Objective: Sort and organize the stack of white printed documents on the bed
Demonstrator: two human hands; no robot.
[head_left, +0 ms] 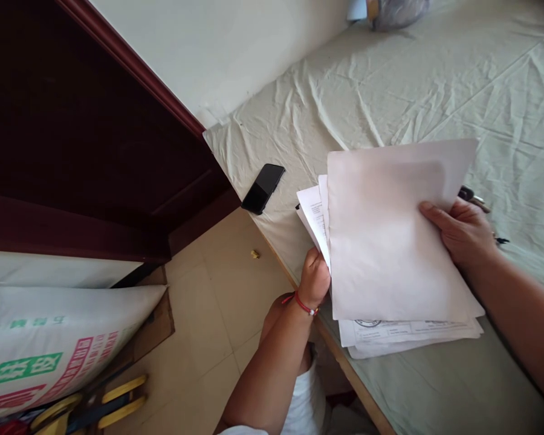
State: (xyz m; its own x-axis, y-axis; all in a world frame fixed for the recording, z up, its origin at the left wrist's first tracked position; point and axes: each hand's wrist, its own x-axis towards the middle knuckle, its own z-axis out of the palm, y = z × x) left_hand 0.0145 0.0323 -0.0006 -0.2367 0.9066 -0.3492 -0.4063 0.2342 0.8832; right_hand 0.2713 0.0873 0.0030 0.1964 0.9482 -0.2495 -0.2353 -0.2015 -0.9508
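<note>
A stack of paper sheets is held up over the cloth-covered table, a blank side facing me. My left hand, with a red string bracelet at the wrist, grips the stack's left edge, its fingers partly hidden by the sheets. On the opposite edge my right hand is closed, thumb on the front sheet and fingers behind. Printed sheets fan out at the left, and a stamped printed page shows below the blank one. Behind my right hand, a dark object with a metallic part is partly covered.
A black phone lies near the table's corner. The wrinkled pale cloth covers the table. At the back stands a plastic-wrapped bundle. On the left are a dark red door, a white printed sack and yellow-handled tools.
</note>
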